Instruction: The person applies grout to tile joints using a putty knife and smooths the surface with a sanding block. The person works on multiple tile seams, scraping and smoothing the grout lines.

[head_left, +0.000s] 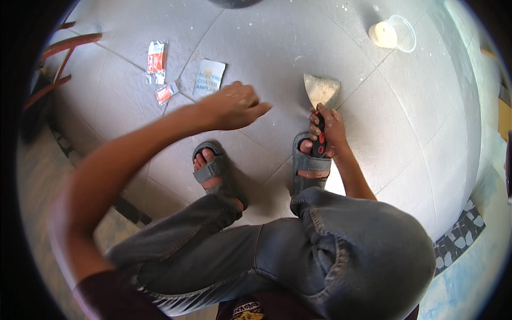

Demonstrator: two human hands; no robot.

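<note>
My right hand (332,128) is wrapped round the black and red handle of a putty knife (321,89). The knife's broad blade, smeared with pale residue, points away from me above the tiled floor. Out in front of my left foot, my left hand (234,106) hangs with its fingers curled under and the thumb sticking out to the right. Its palm is hidden, so anything inside cannot be seen. Just beyond that hand lies a grey square of sandpaper (209,76), printed back up. Whitish smudges mark both hands.
Two orange and white packets, a larger one (156,60) and a smaller one (167,93), lie left of the sandpaper. At far right a clear plastic cup (404,34) with cream-coloured contents lies on its side. Reddish chair legs (69,45) stand far left. My sandalled feet are below.
</note>
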